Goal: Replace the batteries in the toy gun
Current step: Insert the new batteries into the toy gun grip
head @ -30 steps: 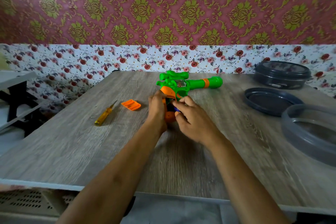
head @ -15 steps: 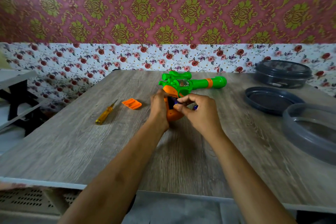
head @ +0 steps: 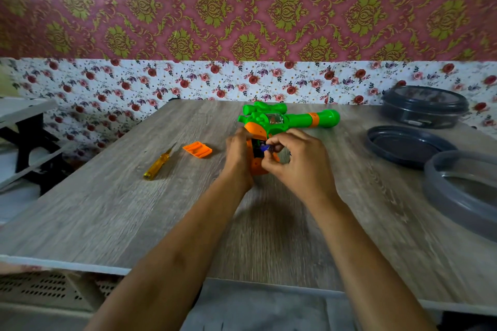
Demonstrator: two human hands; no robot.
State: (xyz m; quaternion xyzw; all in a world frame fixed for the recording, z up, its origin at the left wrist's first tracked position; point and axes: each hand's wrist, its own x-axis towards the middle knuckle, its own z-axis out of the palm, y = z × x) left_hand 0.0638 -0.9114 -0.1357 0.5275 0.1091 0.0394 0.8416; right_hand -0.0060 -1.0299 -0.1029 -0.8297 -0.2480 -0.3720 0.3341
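Green-and-orange plastic toy gun [head: 285, 119] lies on its side toward the far middle of the grey wood-grain table [head: 107, 209], with its barrel pointing right. Its orange grip is the part nearest the person, and both bare hands meet there. The left hand [head: 238, 154] has its fingers curled round the left side of the grip. The right hand [head: 298, 161] pinches a small blue battery [head: 266, 147] between thumb and forefinger at the dark open compartment in the grip; whether the battery is seated cannot be told.

Left of the gun lies a yellow-handled screwdriver [head: 158, 162]. An orange ribbed plastic cover [head: 197, 149] lies between it and the gun, touching neither.

Well to the right of the gun sits a translucent grey round tub [head: 462, 193]. A dark round lid [head: 406, 145] lies beyond it. A dark lidded round container [head: 423, 106] stands farthest back.
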